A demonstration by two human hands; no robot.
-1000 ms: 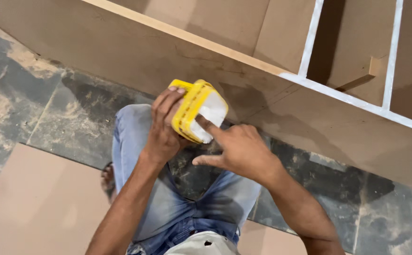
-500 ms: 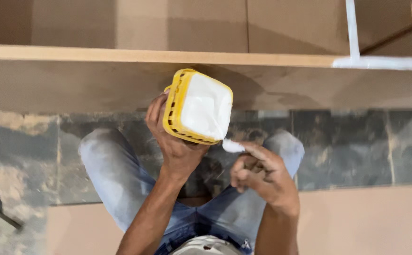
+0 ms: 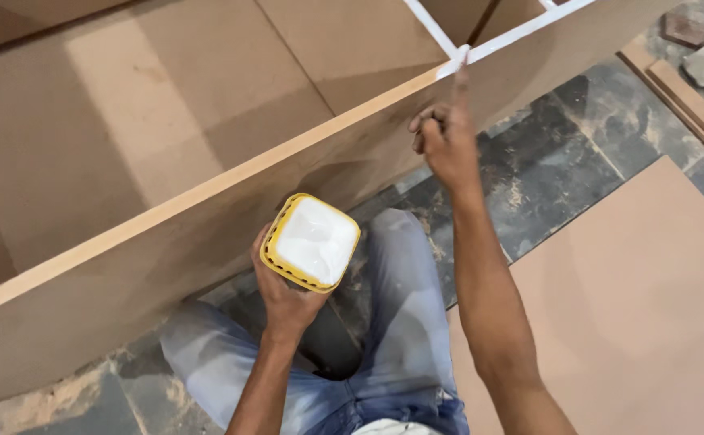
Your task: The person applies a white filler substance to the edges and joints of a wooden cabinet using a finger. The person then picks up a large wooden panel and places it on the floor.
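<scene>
Yellow tub of white paste point(image 3: 311, 242), mouth up, cradled from below in left hand point(image 3: 283, 294) above the knees. Right hand point(image 3: 446, 145) curled, forefinger out, touching the brown panel point(image 3: 207, 234) top edge. White coat on that edge only rightward; leftward stretch bare, running left-to-right.

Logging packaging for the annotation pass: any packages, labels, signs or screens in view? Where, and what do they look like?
Yellow tub: one open container, held from below in the left hand, above the knees beside the board edge; squarish with rounded corners, yellow ribbed rim, filled with white paste.
No label shows on it from this angle.
No signs or screens in view.
</scene>
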